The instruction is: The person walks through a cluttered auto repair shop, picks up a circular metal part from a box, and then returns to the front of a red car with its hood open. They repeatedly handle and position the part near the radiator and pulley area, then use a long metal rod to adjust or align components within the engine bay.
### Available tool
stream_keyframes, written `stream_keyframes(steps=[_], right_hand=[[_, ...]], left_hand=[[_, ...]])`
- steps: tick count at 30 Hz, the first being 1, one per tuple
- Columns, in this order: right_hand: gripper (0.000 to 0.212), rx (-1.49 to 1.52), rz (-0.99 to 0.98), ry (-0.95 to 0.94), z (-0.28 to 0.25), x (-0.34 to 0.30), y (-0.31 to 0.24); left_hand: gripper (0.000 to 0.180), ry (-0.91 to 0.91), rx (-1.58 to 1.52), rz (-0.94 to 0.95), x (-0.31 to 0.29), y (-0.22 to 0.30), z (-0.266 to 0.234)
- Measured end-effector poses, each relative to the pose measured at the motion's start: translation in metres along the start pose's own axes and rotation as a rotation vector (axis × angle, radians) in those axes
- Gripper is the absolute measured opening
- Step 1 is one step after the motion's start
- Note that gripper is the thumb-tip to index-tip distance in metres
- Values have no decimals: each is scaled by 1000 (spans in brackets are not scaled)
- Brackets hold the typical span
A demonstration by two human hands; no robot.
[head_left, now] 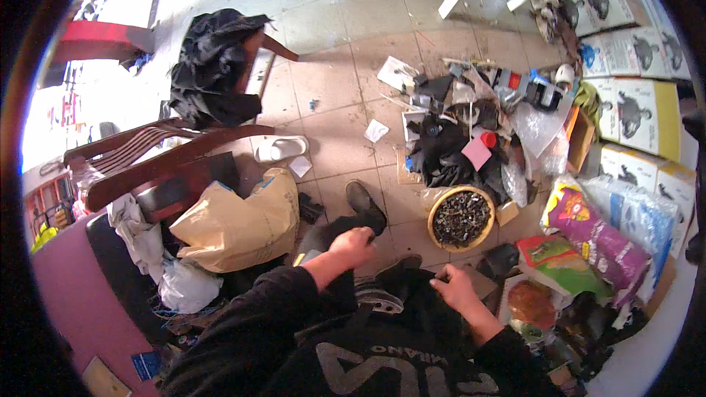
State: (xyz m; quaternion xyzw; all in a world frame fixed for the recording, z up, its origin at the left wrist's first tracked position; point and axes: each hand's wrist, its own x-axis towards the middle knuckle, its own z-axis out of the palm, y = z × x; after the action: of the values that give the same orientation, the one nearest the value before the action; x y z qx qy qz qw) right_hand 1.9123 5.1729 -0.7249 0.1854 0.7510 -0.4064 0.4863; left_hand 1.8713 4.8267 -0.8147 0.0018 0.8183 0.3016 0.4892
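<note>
My left hand [351, 248] is raised over my left leg, its fingers curled closed. Whatever may be in them is hidden or too small to make out. On the other side of my lap, my right hand [454, 288] hovers with thumb and fingers drawn together, and I cannot see what, if anything, they pinch. Between and below the two hands lies a curved grey metal-looking piece [379, 298] against my dark clothes; its kind is unclear. Ahead of my right hand stands a round yellow-rimmed tub [434, 226] full of small dark pieces.
A brown paper bag [239, 220] sits left of my leg, near a wooden chair [169, 162]. A white slipper [281, 148] lies beyond. Mixed litter with a black plastic bag [441, 154] heaps ahead right. Colourful sacks [588, 239] and stacked boxes [636, 114] line the right.
</note>
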Motion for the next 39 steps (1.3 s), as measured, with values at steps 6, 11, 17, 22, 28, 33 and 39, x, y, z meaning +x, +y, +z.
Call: stream_keyframes(steps=[6,11,17,22,28,33,39], right_hand=[[32,-285,-64,-36,-57,-76,-166],[27,-154,-179,78,-120,-71,-290],[30,-422,-397,347,-216,-41,-370],[42,-385,-237,386,-295,57,-471],[44,-705,-524,296,-388,231,-788],[42,-811,-771,171,-340,293,-1078],[42,-994,-1023,-22,-230,314,-1252]], left_hand=[[40,176,50,-167,-151,-57,-114],[43,-21,74,-316,-233,-92,-137],[37,-5,-224,-279,-243,-112,-132],[38,141,-338,-258,-163,-134,-154],[44,458,-804,-502,-117,-21,-313],[46,799,-1467,-329,-90,51,-499],[48,736,-1730,-386,-42,10,-630]])
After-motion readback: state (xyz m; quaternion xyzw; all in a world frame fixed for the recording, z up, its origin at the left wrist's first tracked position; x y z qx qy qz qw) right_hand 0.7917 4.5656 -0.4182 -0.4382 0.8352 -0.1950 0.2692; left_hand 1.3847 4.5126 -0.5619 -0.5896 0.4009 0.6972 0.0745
